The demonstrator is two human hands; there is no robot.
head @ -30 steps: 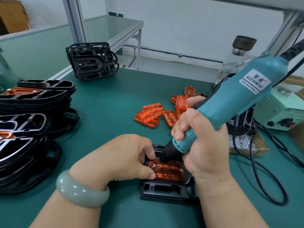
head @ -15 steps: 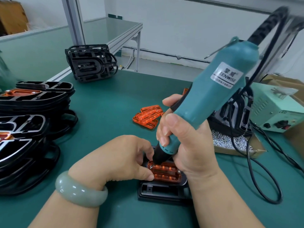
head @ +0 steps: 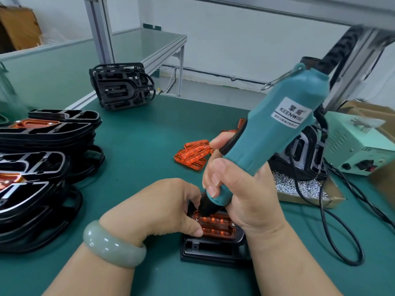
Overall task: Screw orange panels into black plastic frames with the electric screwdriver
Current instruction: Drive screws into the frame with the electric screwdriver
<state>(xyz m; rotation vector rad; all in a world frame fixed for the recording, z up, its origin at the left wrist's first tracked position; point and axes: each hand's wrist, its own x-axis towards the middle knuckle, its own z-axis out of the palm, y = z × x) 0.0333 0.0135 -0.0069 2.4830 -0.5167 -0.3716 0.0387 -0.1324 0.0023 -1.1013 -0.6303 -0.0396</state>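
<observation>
- The right hand (head: pixel 241 189) was clenched around the smooth teal barrel of the electric screwdriver (head: pixel 275 133), which tilted up to the right. Its black tapered nose sat at the far left corner of the orange panel (head: pixel 215 226).
- That panel, translucent and ribbed with rounded corners, lay seated in the black plastic frame (head: pixel 213 251), flat on the matte green table (head: pixel 139 135) close to the person.
- The left hand (head: pixel 162 208) grasped the frame with curled fingers over its far left edge, the thumb against the panel's left side. A glossy pale green bangle (head: pixel 113 246) ringed the wrist.
- Loose orange panels (head: pixel 192 154) lay heaped behind the hands.
- A stack of frames (head: pixel 42 146), curved and shiny, stood at the left.
- Small silvery screws (head: pixel 299 186) filled a shallow cardboard tray (head: pixel 310 200) to the right.
</observation>
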